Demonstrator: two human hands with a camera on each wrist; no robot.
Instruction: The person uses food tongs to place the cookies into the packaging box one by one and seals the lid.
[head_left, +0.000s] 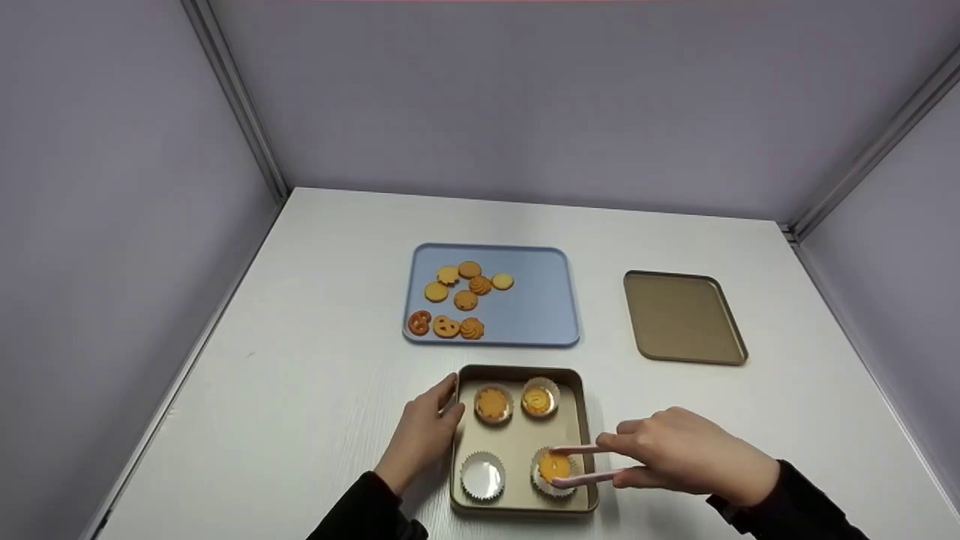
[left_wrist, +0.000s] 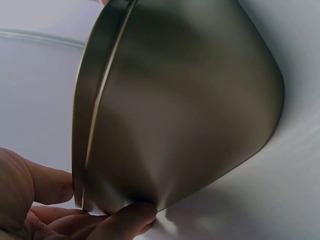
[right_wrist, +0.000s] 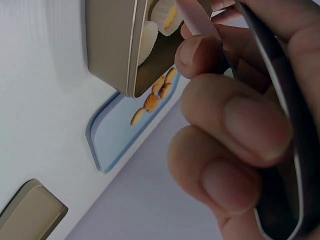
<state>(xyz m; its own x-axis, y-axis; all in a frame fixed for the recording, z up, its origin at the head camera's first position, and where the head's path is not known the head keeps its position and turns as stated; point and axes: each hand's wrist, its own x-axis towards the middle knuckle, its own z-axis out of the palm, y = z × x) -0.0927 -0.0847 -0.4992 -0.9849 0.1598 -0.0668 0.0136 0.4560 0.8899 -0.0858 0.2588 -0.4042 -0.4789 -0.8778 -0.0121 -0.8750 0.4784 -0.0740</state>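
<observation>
My left hand (head_left: 424, 431) grips the left wall of a deep gold-brown rectangular tin (head_left: 517, 510), thumb at the rim and fingers at the outer side; the left wrist view shows this hold at a corner. In my right hand (head_left: 682, 454) are tongs (head_left: 589, 478) with pink tips and dark handles. Their tips stand on either side of a yellow cookie (head_left: 555, 466) in the tin's lower-right paper cup (head_left: 541, 489). Cookies also lie in the upper-left cup (head_left: 491, 421) and upper-right cup (head_left: 553, 390). The lower-left cup (head_left: 482, 477) shows only its shiny bottom.
Behind the tin, a blue tray (head_left: 532, 300) bears several cookies, mostly on its left half, including a pretzel-shaped cookie (head_left: 419, 323). A flat gold-brown lid (head_left: 684, 319) lies at the right on the white table (head_left: 315, 330). Grey panels (head_left: 525, 105) enclose the table's back and sides.
</observation>
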